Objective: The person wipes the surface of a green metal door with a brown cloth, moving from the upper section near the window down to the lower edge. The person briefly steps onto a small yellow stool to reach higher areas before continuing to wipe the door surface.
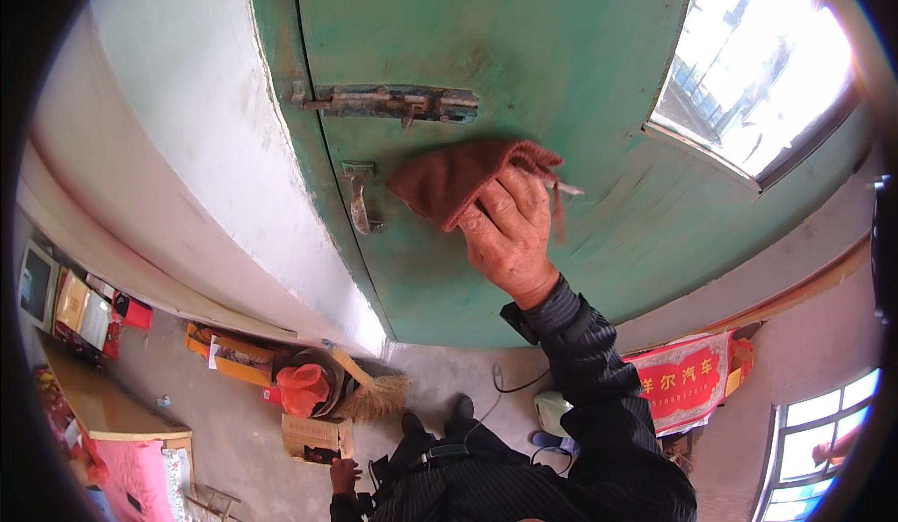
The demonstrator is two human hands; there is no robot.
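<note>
My right hand (pixel 508 231) presses a folded dark-red cloth (pixel 452 178) flat against a green painted door (pixel 596 101). A thin string and a pale tag hang from the cloth's right edge. Just left of the cloth is a worn metal pull handle (pixel 361 199). Above it a rusty sliding bolt (pixel 396 103) spans the gap between door and frame. Down by my left side hangs my left hand (pixel 344 476), near an open cardboard box (pixel 316 438); its fingers are small in view and seem loosely bent, with nothing visible in them.
A glass pane (pixel 758 66) sits in the door's right part. On the floor stand a straw broom (pixel 375 392), a bin with a red plastic bag (pixel 302 385) and a yellow box (pixel 242 360). A red printed cloth (pixel 680 385) bearing writing lies right, and a bed (pixel 133 473) left.
</note>
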